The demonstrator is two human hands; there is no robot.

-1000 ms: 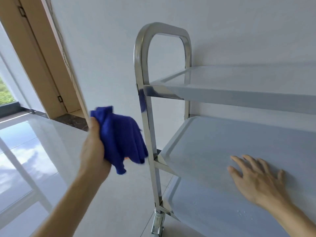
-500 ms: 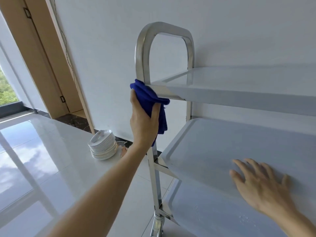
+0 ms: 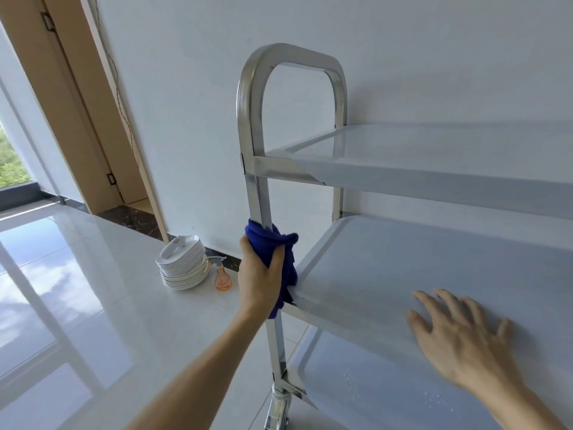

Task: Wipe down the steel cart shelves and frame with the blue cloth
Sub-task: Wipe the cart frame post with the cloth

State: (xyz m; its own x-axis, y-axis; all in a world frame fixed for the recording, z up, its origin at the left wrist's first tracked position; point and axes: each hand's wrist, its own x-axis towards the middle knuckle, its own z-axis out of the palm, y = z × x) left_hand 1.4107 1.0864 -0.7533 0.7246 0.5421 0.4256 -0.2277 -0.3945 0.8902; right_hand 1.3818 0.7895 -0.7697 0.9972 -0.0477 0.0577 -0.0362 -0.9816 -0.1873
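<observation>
Right hand at 4 o'clock, fingers spread flat on the smooth matte middle shelf of the polished steel cart. Left hand centre, fingers clamped round the crumpled blue terry cloth, wrapped on the near square-tube upright at middle-shelf level. Glossy white tile floor. At 9 o'clock by the white wall: stacked white plates, small orange spray bottle.

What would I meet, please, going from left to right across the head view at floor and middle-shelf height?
Stack of white plates → orange spray bottle → left hand gripping the blue cloth on the cart post → right hand flat on the middle shelf.
</observation>
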